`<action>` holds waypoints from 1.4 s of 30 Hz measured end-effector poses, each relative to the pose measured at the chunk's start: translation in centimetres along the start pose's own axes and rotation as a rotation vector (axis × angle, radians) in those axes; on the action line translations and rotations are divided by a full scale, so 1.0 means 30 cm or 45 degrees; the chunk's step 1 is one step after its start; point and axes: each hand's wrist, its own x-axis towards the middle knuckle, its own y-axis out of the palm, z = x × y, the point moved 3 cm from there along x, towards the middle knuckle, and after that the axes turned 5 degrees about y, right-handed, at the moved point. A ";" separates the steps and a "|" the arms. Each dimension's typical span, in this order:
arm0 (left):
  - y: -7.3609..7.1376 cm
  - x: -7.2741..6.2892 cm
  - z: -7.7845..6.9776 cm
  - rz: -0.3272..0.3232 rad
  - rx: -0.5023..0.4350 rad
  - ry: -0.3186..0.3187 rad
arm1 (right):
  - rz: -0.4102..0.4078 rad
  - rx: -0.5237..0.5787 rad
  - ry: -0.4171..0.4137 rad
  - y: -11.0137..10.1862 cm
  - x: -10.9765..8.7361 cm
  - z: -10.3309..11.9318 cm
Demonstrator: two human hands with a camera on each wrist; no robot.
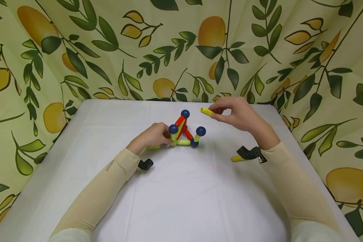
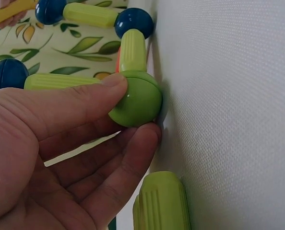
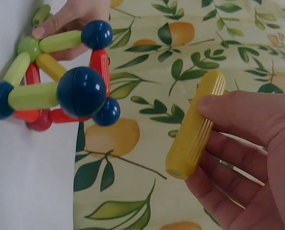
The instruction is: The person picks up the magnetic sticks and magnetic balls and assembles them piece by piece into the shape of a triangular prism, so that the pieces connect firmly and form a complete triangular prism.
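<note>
A frame of coloured rods and balls stands on the white table, with dark blue balls on top of its uprights. At its near left corner my left hand pinches a green ball between thumb and fingers. Light green rods run from that ball to blue ones. Red rods and a yellow rod belong to the frame too. To the right, above the table, my right hand pinches a loose yellow rod by its side, apart from the frame.
A light green rod lies on the table beside my left hand. Another yellow rod lies below my right wrist, partly behind the black wrist camera. A leaf-and-fruit patterned curtain borders the back and sides of the table.
</note>
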 end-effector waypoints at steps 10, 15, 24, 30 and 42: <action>0.000 -0.005 0.001 0.001 -0.009 0.025 | -0.019 0.123 -0.062 0.066 0.067 0.066; -0.003 -0.002 0.003 -0.001 -0.012 0.036 | -0.033 0.197 -0.078 0.120 0.083 0.079; -0.001 0.002 0.005 0.006 -0.007 0.038 | 0.044 0.231 -0.063 0.245 0.072 0.068; -0.001 -0.002 0.008 0.004 -0.016 0.043 | 0.093 0.253 -0.018 0.303 0.063 0.057; -0.006 -0.001 0.003 -0.001 0.001 0.036 | 0.222 0.122 0.065 0.362 0.066 0.023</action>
